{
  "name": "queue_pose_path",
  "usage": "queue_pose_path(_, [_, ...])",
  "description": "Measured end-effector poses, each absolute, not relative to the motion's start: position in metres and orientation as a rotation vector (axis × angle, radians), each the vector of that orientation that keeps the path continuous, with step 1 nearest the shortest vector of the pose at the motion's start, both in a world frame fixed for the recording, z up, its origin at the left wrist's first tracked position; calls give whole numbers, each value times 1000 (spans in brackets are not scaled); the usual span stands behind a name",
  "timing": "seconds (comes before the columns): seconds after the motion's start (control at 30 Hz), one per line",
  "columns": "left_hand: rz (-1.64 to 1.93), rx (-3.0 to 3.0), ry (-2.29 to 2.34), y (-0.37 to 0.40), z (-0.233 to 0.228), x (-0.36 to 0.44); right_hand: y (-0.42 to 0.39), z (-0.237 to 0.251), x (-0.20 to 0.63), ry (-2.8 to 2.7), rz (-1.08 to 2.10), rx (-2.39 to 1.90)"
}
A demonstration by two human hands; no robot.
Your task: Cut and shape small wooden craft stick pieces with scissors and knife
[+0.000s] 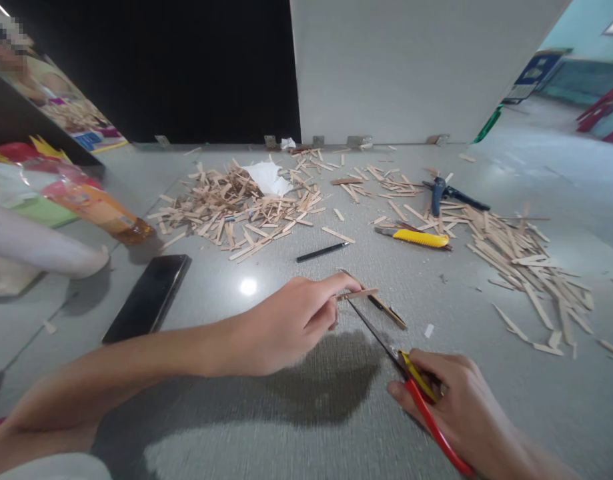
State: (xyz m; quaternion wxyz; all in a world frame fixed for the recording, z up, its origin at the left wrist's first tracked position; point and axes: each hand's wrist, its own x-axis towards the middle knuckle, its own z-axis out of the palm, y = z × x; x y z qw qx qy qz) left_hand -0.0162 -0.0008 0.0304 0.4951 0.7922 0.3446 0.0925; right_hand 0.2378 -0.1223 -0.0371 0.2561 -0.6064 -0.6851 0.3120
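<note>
A thin, flat wooden stick (368,292), pale tan, is pinched between the fingers of the left hand (292,323), its bare end jutting out to the right, nearly level and tilted slightly upward. The scissors (417,395) lie slantwise in the right hand (463,395), one handle yellow, the other red and running down toward the lower edge of the view. Their slender dark metal blades point up and to the left, the tip reaching the stick close to the fingers; whether it touches the wood cannot be told
</note>
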Motion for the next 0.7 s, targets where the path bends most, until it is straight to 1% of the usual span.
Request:
queue_pose_path(0.07, [235, 1938, 824, -1, 29, -16, -123, -32, 239, -1770, 1086, -1644])
queue_pose_path(0.17, [250, 1850, 782, 1, 30, -15, -131, -27, 240, -1558, 1468, -1515])
queue_pose_path(0.27, [231, 1791, 749, 3, 32, -15, -141, -25, 239, -1252, 1704, -1499])
queue_pose_path(0.4, [222, 1767, 724, 3, 33, -14, -144, -25, 238, -1118, 1866, -1404])
queue_pose_path(0.5, [222, 1769, 722, 4, 33, -15, -142, -32, 239, -1058, 1907, -1324])
queue_pose_path(0.63, [215, 1766, 718, 3, 34, -15, -141, -45, 242, -1033, 2019, -1104])
queue_pose_path(0.7, [207, 1770, 709, 3, 35, -15, -142, -47, 242, -1036, 2036, -1083])
